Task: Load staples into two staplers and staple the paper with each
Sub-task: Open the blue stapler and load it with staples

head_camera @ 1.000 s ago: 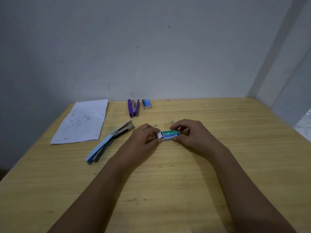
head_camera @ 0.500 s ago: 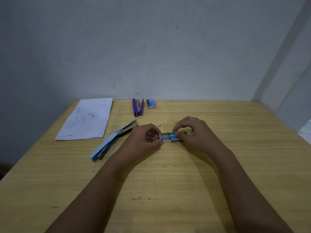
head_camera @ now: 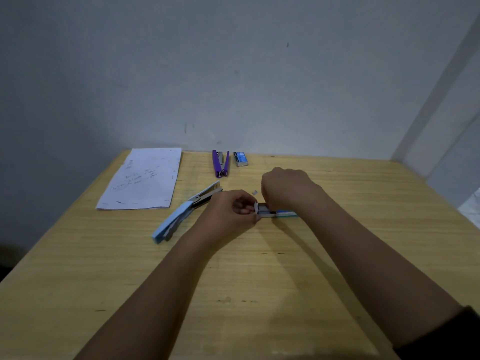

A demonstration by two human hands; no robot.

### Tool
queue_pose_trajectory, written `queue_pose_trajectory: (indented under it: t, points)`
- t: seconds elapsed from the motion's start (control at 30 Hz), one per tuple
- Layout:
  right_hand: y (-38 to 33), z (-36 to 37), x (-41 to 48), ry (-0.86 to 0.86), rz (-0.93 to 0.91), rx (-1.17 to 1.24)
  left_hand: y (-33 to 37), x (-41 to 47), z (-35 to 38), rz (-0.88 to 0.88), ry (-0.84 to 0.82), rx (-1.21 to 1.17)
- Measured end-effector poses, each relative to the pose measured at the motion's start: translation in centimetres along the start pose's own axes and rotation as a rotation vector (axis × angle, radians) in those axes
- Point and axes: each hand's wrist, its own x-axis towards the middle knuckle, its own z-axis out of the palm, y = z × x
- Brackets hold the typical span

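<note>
A green staple box lies on the wooden table with its inner tray slid out to the left. My left hand pinches the tray's left end. My right hand arches over the tray, fingertips down inside it; what they touch is hidden. A light blue stapler lies open just left of my left hand. A purple stapler lies open near the wall. The white sheet of paper with scribbles rests at the back left.
A second, blue staple box sits beside the purple stapler at the back edge. A small loose staple piece lies between my hands and the purple stapler. Walls close the table at the back and right.
The tray has slid out of the green box's sleeve to the left. My right hand rose from gripping the sleeve and now reaches down into the tray.
</note>
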Motion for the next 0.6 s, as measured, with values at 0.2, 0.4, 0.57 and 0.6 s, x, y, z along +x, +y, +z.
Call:
queue_pose_trajectory:
  t: [0.2,0.4,0.57,0.6]
  points:
    - [-0.5,0.1,0.0,-0.042,-0.047,-0.128,0.0,0.0,0.0,-0.005,0.002,0.009]
    - [0.3,1.6,0.1,0.012,-0.118,-0.090,0.1,-0.2,0.4,0.007,0.016,0.029]
    - [1.9,1.8,-0.1,0.048,-0.093,0.164,0.1,-0.3,0.6,0.069,0.050,0.107]
    - [2.1,1.7,-0.3,0.044,-0.096,0.198,0.1,-0.3,0.6,0.088,0.049,0.130]
